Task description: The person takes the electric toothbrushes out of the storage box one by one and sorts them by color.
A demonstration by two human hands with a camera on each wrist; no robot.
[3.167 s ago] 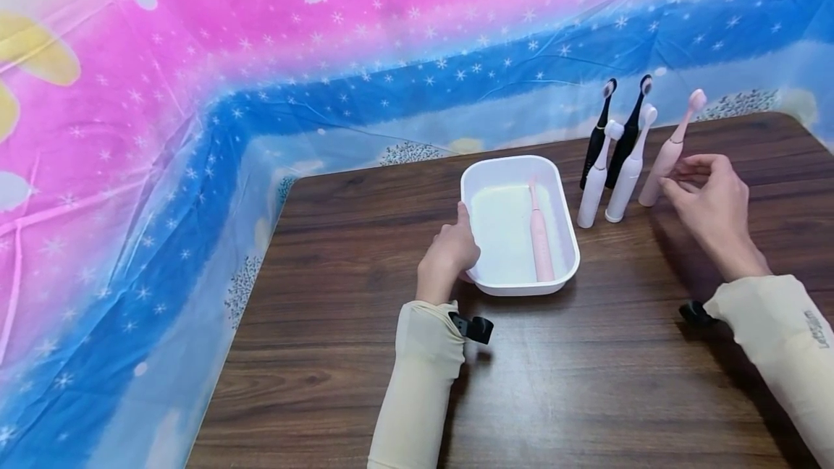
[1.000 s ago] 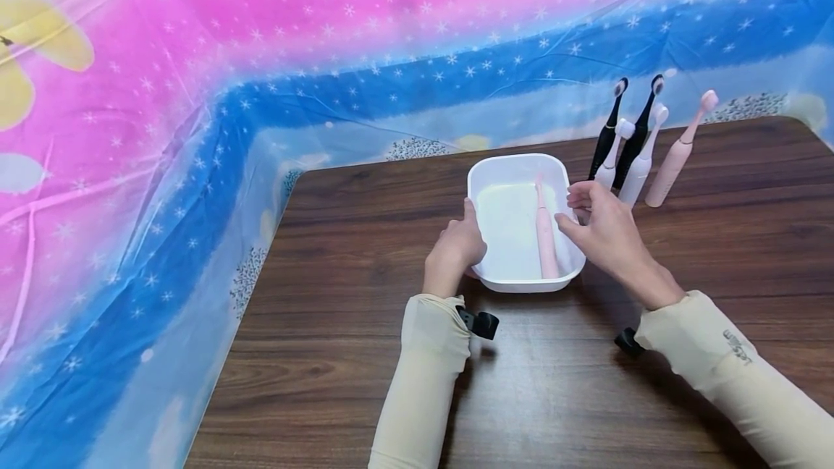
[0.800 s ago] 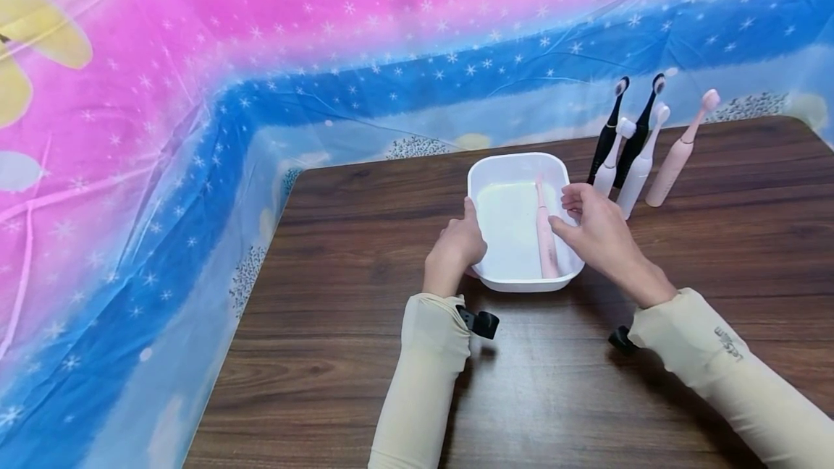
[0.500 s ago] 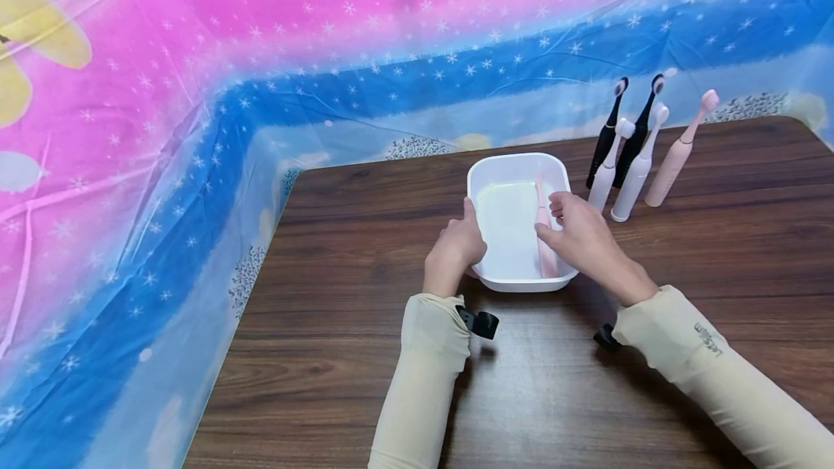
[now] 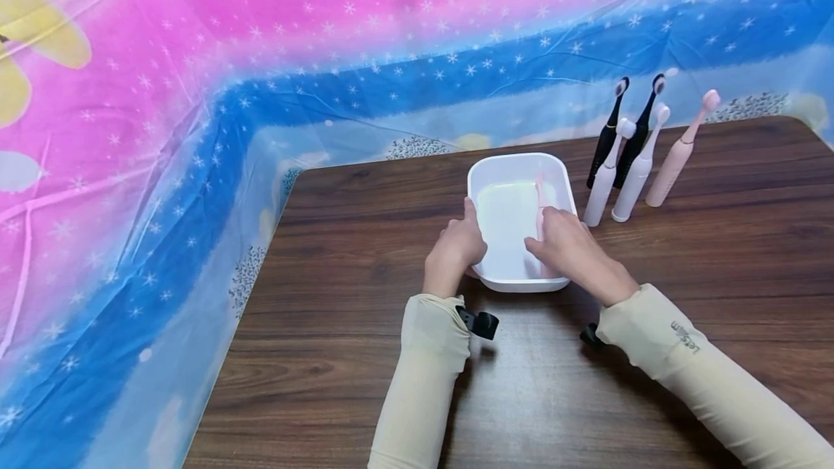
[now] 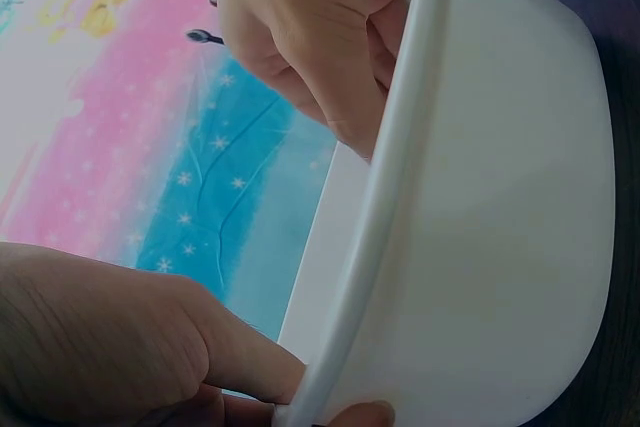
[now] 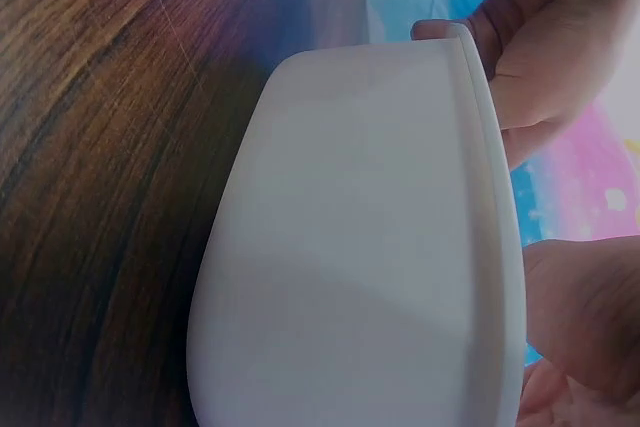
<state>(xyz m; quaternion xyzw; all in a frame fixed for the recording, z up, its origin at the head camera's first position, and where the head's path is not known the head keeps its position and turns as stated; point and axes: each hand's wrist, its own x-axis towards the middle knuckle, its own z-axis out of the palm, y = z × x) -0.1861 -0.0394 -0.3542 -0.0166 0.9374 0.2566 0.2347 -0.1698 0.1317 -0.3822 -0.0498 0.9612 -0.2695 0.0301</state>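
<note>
A white rectangular tub [image 5: 517, 286] stands on the table, and my left hand [image 5: 456, 244] grips its left rim. In the left wrist view a finger of that hand shows against the tub's outer wall [image 6: 500, 197]. Inside, along the right side, lies a pink electric toothbrush [image 5: 539, 196]. My right hand [image 5: 576, 248] reaches down over its handle, thumb to the left and the other fingers to the right. The tub wall hides those fingertips in both wrist views, so I cannot tell whether they hold the toothbrush.
Right of the tub stand more electric toothbrushes, upright: two black ones [image 5: 599, 154], two white ones [image 5: 600, 194] in front of them, and a pink one [image 5: 671, 172] farthest right. A dark wood table [image 5: 313, 295] lies under everything. A patterned cloth [image 5: 365, 85] hangs behind.
My right hand has come left from beside the standing pink toothbrush, crossed the tub's right rim and lowered over the pink toothbrush inside. My left hand stays on the rim.
</note>
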